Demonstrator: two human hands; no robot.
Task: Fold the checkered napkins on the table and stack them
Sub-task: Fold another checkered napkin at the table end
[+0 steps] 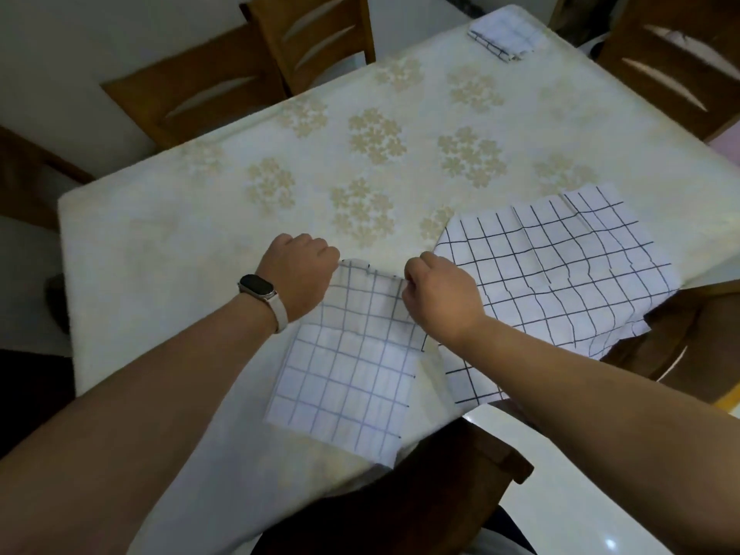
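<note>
A white checkered napkin (348,370), folded into a long strip, lies at the near edge of the table (168,266). My left hand (298,270), with a watch on its wrist, pinches the strip's far left corner. My right hand (436,294) pinches its far right corner. An unfolded checkered napkin (568,266) lies spread out to the right, partly under my right forearm and hanging over the table's right edge. A small stack of folded napkins (505,34) rests at the far right corner of the table.
The table wears a cream cloth with beige flower prints. Wooden chairs stand at the far side (316,38), the far left (192,98), the far right (676,62) and the near right (680,338). Another chair back (472,466) is right below me.
</note>
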